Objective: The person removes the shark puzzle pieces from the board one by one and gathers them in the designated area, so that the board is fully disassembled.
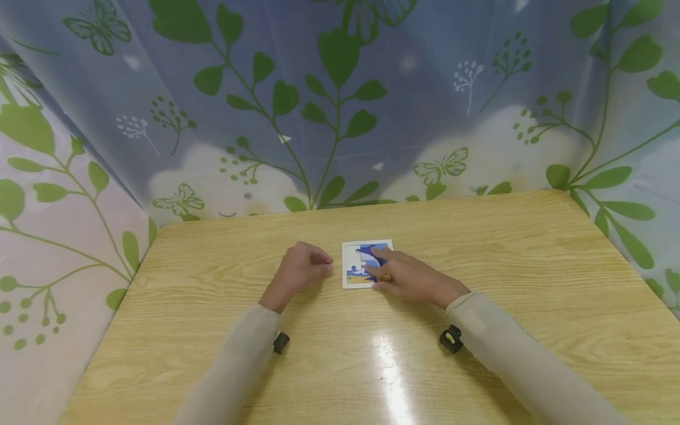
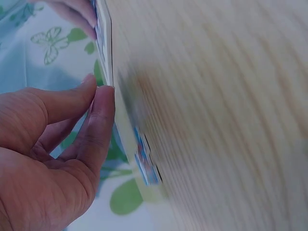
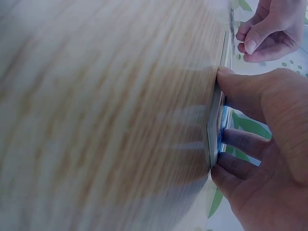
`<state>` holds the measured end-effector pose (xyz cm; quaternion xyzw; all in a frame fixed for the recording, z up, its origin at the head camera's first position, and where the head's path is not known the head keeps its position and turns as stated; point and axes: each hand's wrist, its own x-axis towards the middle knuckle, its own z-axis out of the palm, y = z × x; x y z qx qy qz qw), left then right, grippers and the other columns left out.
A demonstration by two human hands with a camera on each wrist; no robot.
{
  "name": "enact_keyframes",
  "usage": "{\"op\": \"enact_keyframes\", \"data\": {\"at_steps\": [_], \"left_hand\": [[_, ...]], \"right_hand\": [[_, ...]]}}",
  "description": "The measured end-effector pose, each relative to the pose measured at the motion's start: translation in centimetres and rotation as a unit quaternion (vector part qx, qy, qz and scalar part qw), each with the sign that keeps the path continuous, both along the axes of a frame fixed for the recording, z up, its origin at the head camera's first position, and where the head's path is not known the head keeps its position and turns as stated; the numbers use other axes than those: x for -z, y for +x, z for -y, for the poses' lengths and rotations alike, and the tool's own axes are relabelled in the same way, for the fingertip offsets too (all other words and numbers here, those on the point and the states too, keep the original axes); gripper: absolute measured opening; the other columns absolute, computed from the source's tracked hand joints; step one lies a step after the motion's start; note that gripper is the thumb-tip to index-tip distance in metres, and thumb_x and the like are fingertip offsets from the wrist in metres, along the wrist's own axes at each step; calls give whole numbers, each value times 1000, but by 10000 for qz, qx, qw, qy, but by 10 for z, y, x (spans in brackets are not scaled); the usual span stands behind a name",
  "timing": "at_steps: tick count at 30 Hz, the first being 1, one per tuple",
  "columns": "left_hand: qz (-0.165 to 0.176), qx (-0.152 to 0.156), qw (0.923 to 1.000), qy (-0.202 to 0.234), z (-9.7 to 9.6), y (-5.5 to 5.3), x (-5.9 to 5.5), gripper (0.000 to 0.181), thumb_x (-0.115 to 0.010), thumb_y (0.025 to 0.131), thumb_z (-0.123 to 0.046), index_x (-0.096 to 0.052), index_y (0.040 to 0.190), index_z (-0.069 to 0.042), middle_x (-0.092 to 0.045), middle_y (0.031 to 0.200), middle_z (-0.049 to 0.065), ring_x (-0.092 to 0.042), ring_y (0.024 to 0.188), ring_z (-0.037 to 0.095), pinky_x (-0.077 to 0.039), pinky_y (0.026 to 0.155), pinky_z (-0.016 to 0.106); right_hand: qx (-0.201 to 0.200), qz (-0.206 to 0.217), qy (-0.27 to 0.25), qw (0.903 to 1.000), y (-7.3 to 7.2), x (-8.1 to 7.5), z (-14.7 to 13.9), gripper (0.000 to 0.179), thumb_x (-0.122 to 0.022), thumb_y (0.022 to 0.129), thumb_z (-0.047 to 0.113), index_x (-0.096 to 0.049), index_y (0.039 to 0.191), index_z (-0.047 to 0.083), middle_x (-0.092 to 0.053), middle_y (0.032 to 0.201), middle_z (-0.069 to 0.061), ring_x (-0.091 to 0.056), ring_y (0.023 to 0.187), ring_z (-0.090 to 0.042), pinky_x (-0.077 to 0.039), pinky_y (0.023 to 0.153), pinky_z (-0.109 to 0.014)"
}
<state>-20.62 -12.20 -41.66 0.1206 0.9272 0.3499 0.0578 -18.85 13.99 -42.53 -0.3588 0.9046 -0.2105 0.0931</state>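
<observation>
A small jigsaw puzzle in a white frame [image 1: 352, 255] lies flat on the table, its picture blue and orange, with a bare white patch toward the upper left. My right hand [image 1: 409, 278] rests on its right side. The right thumb [image 3: 236, 84] lies along the near edge while the other fingers spread over the picture. To the left of the frame, my left hand [image 1: 301, 268] hovers low with thumb and fingertips close together, and nothing shows between them. In the left wrist view, loose blue puzzle pieces [image 2: 147, 162] lie on the table beside this hand.
The wooden table [image 1: 212, 378] carries a bright glare streak toward its front. A curtain [image 1: 404, 118] with leaves and butterflies hangs along the table's back edge and both sides. Dark wrist cameras [image 1: 451, 339] are strapped under both sleeves.
</observation>
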Motion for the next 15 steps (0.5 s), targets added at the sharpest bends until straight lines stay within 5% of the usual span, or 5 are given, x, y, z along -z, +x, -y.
{"op": "enact_keyframes", "data": {"at_steps": [15], "left_hand": [[259, 627, 9976, -97, -27, 1, 5, 17, -85, 83, -11, -79, 97, -3, -74, 88, 4, -67, 80, 15, -56, 74, 27]], "right_hand": [[-85, -77, -68, 9999, -2, 1, 0, 42, -67, 100, 19, -61, 135, -2, -32, 153, -36, -33, 142, -50, -33, 114, -56]]}}
